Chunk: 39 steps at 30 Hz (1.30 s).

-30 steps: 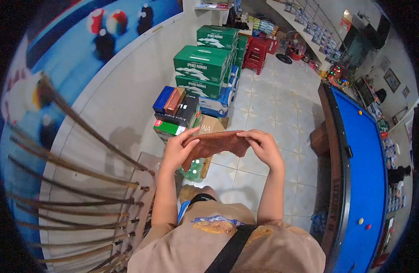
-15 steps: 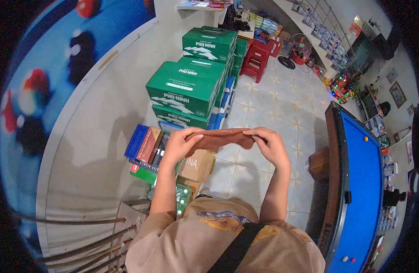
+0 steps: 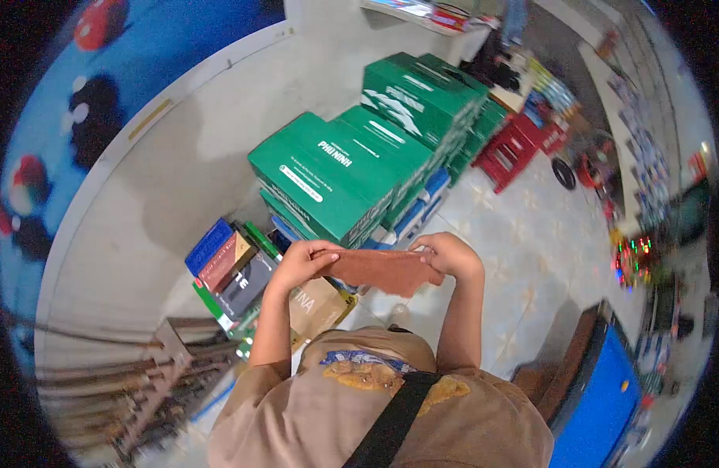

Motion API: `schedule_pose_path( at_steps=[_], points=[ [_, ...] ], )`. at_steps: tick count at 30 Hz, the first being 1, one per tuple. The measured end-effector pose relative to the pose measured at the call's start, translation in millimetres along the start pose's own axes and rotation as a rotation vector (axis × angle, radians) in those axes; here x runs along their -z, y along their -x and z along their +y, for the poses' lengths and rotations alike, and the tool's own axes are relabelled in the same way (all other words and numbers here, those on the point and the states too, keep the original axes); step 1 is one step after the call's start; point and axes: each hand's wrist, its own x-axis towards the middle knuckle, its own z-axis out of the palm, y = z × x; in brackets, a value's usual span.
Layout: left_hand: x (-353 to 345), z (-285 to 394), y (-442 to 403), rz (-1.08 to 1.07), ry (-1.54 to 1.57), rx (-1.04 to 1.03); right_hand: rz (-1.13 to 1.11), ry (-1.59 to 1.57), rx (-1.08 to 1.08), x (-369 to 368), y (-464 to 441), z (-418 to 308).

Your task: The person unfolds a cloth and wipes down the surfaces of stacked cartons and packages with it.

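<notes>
A reddish-brown cloth (image 3: pixel 387 271) is stretched between my two hands in front of my chest, its lower edge hanging loose. My left hand (image 3: pixel 301 265) pinches the cloth's left end between thumb and fingers. At the opposite end, my right hand (image 3: pixel 450 256) grips the upper corner, fingers closed on it. Below and left of the cloth stands a brown cardboard box (image 3: pixel 312 308). Beyond it rise stacked green cartons (image 3: pixel 336 168) printed "PHU NINH".
Small boxes (image 3: pixel 227 269) are piled by the wall at left, near a rack of cue sticks (image 3: pixel 152 382). A blue pool table (image 3: pixel 601 398) stands at lower right. Red plastic stools (image 3: pixel 509 152) sit beyond the cartons on the tiled floor (image 3: pixel 523 249).
The view has turned left, so the cartons and pool table appear rotated and shifted. The cloth now hangs lower and flatter, still held at both ends by my hands.
</notes>
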Motion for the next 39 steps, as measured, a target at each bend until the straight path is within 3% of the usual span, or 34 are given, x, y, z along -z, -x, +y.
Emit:
schedule_pose_path(
  at_steps=[2,4,7,8,11,12,15,18,22,25,29,39],
  points=[
    [-12,10,-14,0.177,-0.099,-0.011,0.023,0.04,0.09,40,-20,-3],
    [-8,25,-36,0.462,-0.255,-0.151,0.067,-0.042,0.261,69,-52,3],
    [-2,61,-50,0.765,-0.42,-0.273,0.272,0.046,0.476,105,-78,-10],
    [-5,72,-51,0.845,-0.58,-0.217,0.262,0.005,0.49,110,-91,-7],
    [-12,56,-54,0.784,-0.561,-0.155,0.255,0.087,0.604,112,-127,6],
    [-14,40,-55,0.663,-0.505,-0.032,0.064,0.106,0.529,112,-142,19],
    [-24,14,-65,0.445,-0.626,0.042,-0.008,0.135,0.542,74,-193,62],
    [-37,-5,-103,0.581,-0.643,0.118,-0.02,0.286,0.544,29,-246,60],
    [-51,-40,-154,0.59,-0.858,0.207,-0.02,0.559,0.555,-43,-268,46],
    [-60,-67,-159,0.671,-0.836,0.287,0.131,0.451,0.645,-59,-282,38],
    [-47,-81,-173,0.739,-0.895,0.397,0.068,0.449,0.755,-55,-319,28],
    [90,-135,-232,0.851,-1.013,0.337,0.199,0.462,0.871,-61,-464,-32]
  ],
)
